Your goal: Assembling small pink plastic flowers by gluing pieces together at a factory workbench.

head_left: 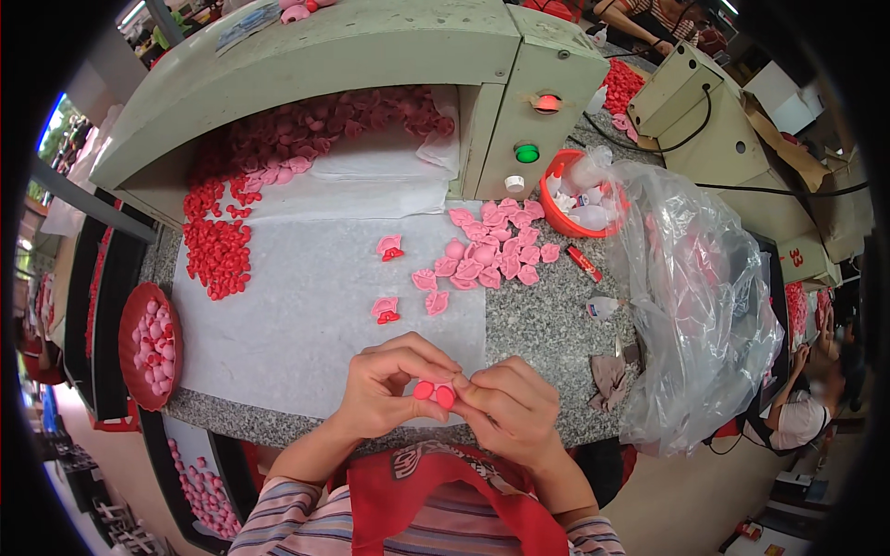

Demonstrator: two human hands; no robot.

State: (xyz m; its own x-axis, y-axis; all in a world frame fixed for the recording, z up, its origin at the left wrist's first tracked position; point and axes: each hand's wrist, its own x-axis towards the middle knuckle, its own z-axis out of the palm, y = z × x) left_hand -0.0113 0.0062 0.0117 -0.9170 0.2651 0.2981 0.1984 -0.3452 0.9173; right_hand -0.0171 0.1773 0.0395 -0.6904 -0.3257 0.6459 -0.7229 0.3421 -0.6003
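A small pink piece with two round red parts (445, 397) is pinched between my hands at the counter's near edge. My left hand (394, 385) is closed on its left side, thumb below and fingers above. My right hand (512, 408) has its fingertips closed at the piece's right side, hiding part of it. Farther off on the white sheet (297, 324) lie two pink pieces with red parts on their near edges, one pink-and-red piece (385, 309) nearer me and another pink-and-red piece (389, 246) beyond it. Loose pink shell-like pieces (487, 252) lie scattered right of them.
Small red pieces (218, 258) are heaped at left. A red basket (127, 366) of pink pieces sits at the left edge. Behind stands a green machine (371, 56) with pieces inside. At right are an orange basket (556, 221) of bottles, a red tube (584, 264) and a plastic bag (695, 324).
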